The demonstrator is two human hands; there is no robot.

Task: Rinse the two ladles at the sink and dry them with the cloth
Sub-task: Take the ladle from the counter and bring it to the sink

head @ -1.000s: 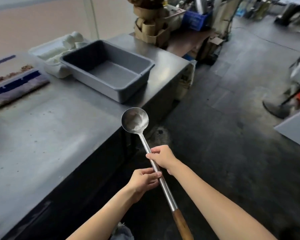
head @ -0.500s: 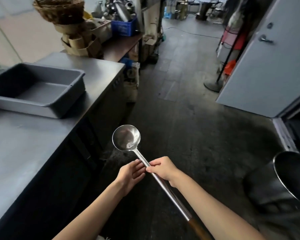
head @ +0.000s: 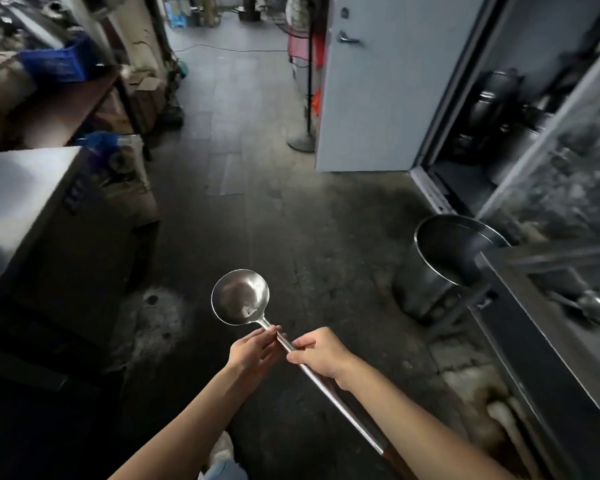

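Both-handed: right hand (head: 321, 355), left hand (head: 253, 351) grip shiny round-bowled steel ladle (head: 240, 297).

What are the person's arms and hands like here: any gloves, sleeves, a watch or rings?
Both forearms are bare all the way to the bottom of the picture, with no sleeves showing. The left hand and right hand wear no gloves. No watch, wristband or ring is visible on either.

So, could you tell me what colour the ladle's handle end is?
Dark brown wood on the ladle, seen in the head view.

Head view, looking down-forward, hands (head: 291, 355) near.
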